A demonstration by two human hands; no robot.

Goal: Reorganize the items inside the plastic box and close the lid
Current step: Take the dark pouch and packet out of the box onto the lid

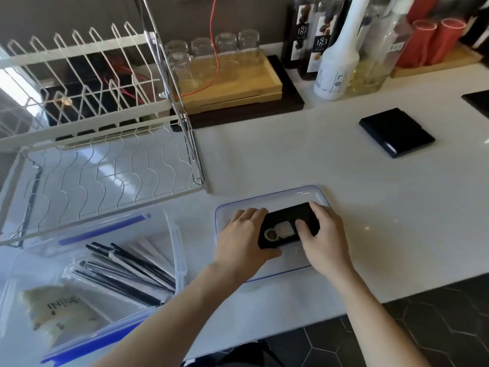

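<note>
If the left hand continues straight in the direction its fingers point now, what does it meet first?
The left hand points right, holding the black packet over the lid. Straight on, it would likely meet the right hand gripping the packet's other end, though depth is unclear.

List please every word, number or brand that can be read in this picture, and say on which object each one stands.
"1883": on the label of the front dark syrup bottle.
"18" above "83": on the second dark bottle behind it.
White bottle: print too blurred to read.
Yellowish packet in the plastic box: dark print, blurred, unreadable.
Black packet under both hands: pale pictures only, no readable text.
</note>
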